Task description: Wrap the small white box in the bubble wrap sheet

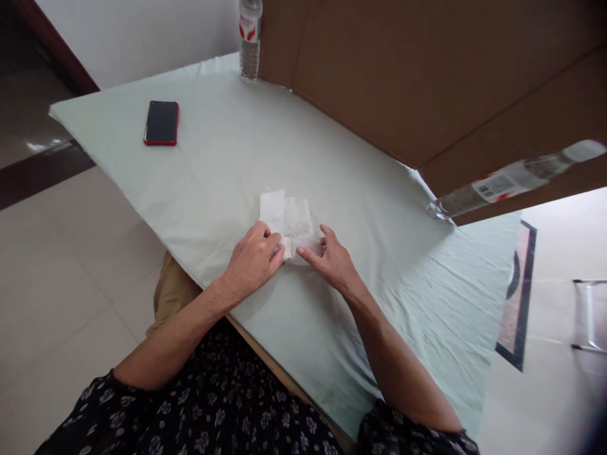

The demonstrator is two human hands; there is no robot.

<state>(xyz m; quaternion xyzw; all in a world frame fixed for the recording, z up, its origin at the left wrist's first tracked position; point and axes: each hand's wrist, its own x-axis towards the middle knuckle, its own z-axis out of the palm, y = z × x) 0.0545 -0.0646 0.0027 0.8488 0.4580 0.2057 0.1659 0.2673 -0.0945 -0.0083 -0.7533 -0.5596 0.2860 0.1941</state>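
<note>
On the pale green cloth lies a piece of translucent bubble wrap (298, 216), with a flat white piece (272, 207) beside it on the left. A small cream-white object (288, 246) sits at the wrap's near end, between my hands; its kind is unclear. My left hand (253, 260) is closed, its fingers curled and pressed together at the left side of the small object. My right hand (336, 260) holds the wrap's right edge between its thumb and curled fingers, while the index finger sticks out. The left fingertips are partly hidden.
A phone in a red case (161, 123) lies at the table's far left. A brown cardboard panel (379, 76) stands along the far side, with one upright clear bottle (249, 47) at its left end and another bottle (509, 182) at its right. The covered table (222, 139) has its near edge against my body.
</note>
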